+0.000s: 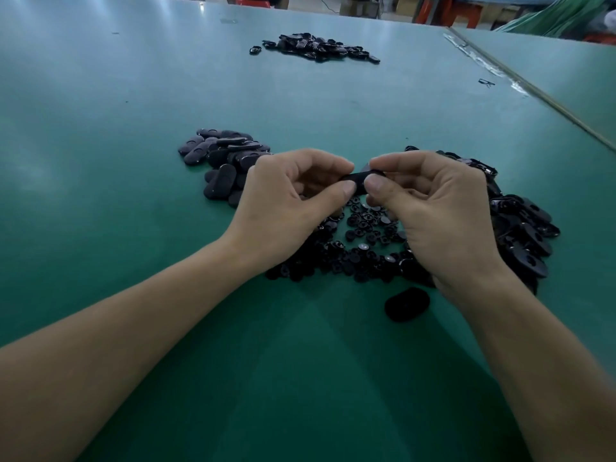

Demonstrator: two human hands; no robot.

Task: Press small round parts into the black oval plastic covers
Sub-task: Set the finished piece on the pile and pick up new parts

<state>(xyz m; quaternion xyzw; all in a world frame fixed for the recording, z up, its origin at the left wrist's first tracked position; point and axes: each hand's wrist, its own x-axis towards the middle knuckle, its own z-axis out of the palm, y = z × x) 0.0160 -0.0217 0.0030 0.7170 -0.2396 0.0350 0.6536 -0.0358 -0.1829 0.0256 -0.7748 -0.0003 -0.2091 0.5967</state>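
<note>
Hands met above a green bench (100, 161), forearms angled inward from the lower corners. The left hand (286, 208) and right hand (440, 218) each pinched one end of a single black oval cover (358, 183) between thumb and fingertips, holding it just over a scatter of small round parts (363, 228), too many to count. Three piles of covers lay around: one left (223, 161), one right (523, 228), one far back (316, 48). One lone cover (406, 304) lay near the right wrist.
</note>
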